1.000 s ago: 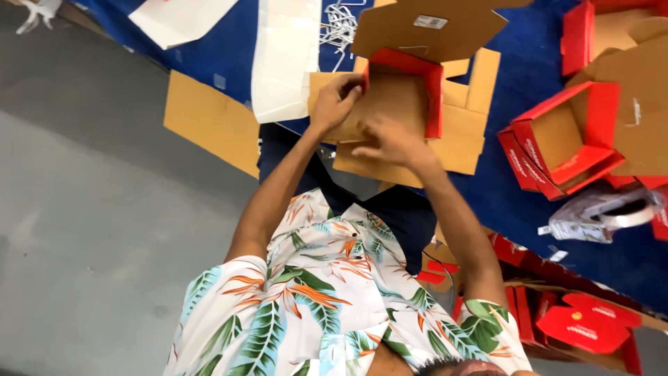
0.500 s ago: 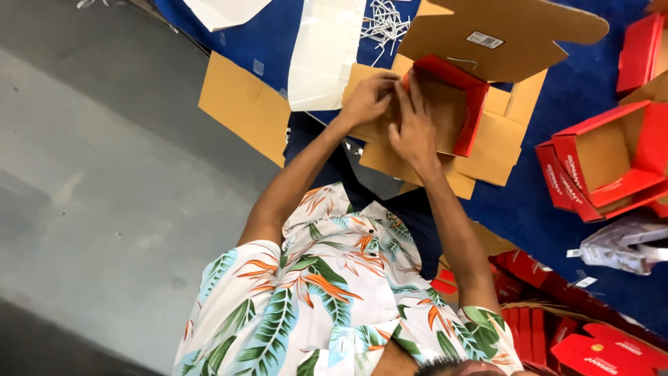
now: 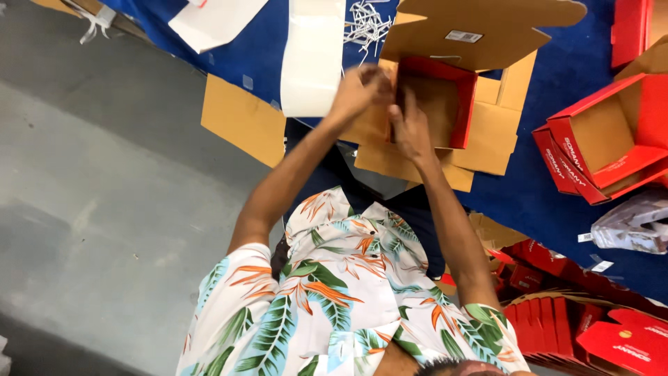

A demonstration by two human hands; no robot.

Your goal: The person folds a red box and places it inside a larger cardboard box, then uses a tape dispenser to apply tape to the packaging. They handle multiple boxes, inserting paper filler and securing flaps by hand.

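A shallow box (image 3: 445,104), red outside and brown inside, lies open on flat brown cardboard sheets (image 3: 487,139) on the blue table cover (image 3: 550,202). My left hand (image 3: 358,90) pinches the top of the box's left wall. My right hand (image 3: 410,129) is just beside it, with its fingers laid up against the same wall and corner. Both forearms reach up from my floral shirt (image 3: 334,292). The corner under my fingers is hidden.
A white sheet (image 3: 313,56) and a flat brown card (image 3: 243,118) hang over the table edge at left. A brown lid flap (image 3: 480,28) lies behind the box. Open red boxes (image 3: 612,132) and a plastic bag (image 3: 633,223) are at right, flat red boxes (image 3: 591,327) at lower right.
My hands have moved from the middle of the box to its left wall. The box inside now shows open, and the view has shifted a little.
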